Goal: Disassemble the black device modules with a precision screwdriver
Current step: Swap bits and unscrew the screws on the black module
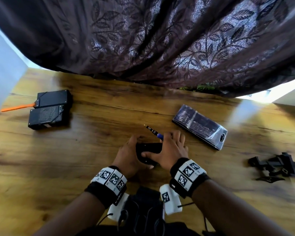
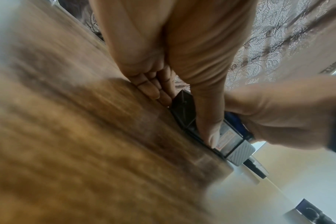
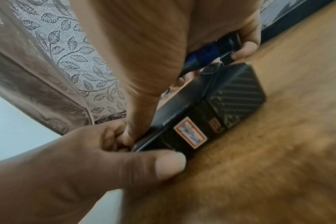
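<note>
A black device module (image 1: 147, 151) lies on the wooden table (image 1: 95, 150) in the middle of the head view. My left hand (image 1: 131, 150) grips it from the left, thumb on its near side and fingers on the far side. My right hand (image 1: 170, 145) holds a blue-handled precision screwdriver (image 1: 157, 135) under curled fingers, its tip pointing up-left, while the thumb lies across the module's top. In the right wrist view the module (image 3: 211, 106) shows a carbon-pattern face and a small sticker, with the screwdriver (image 3: 205, 56) gripped above it. In the left wrist view my thumb presses the module (image 2: 184, 109).
Two more black modules (image 1: 49, 108) sit at the far left with an orange strap (image 1: 17, 107) sticking out. A clear-lidded bit case (image 1: 199, 126) lies right of my hands. Loose black parts (image 1: 276, 166) are piled at the far right. A dark leaf-patterned curtain (image 1: 160, 40) hangs behind the table.
</note>
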Tool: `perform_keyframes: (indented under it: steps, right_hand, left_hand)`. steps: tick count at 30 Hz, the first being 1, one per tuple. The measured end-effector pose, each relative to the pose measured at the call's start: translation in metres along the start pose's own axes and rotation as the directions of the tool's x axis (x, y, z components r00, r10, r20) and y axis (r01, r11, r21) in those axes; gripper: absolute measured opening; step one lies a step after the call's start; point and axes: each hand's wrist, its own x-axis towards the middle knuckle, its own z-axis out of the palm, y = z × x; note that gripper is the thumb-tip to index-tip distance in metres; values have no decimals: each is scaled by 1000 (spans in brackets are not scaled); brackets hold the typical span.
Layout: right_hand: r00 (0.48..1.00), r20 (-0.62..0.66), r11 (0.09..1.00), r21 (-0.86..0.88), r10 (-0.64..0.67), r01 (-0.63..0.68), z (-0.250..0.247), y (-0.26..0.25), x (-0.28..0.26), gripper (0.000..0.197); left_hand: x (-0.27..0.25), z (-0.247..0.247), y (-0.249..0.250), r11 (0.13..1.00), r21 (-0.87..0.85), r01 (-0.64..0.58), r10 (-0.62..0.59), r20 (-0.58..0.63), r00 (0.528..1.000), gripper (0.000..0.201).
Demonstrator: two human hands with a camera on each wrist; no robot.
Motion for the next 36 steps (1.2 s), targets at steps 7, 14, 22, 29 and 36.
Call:
perform_keyframes:
  steps: [7, 14, 22, 29, 36]
  right_hand:
    - [992, 30, 971, 209, -123, 114, 8, 41, -21, 99]
    - [987, 74, 943, 311, -146, 116, 6, 79, -26, 71]
    - [992, 63, 795, 605, -110, 50, 0, 88, -54, 65]
    - [994, 107, 843, 532, 31, -84, 6, 76, -50, 47]
    - [985, 170, 849, 518, 19, -106, 16, 74, -45, 28]
  left_hand:
    - [2, -6, -7, 997, -15, -79, 79, 56, 995, 92]
    - [0, -22, -2, 998, 8, -61, 59, 173, 983, 99]
    - [-24, -19, -1, 985, -165, -55, 81, 156, 984, 52]
    - [-32, 3, 18, 973, -72, 221, -200, 227, 953, 79]
    - [-18, 6, 19, 942, 66, 329, -335, 146, 931, 81]
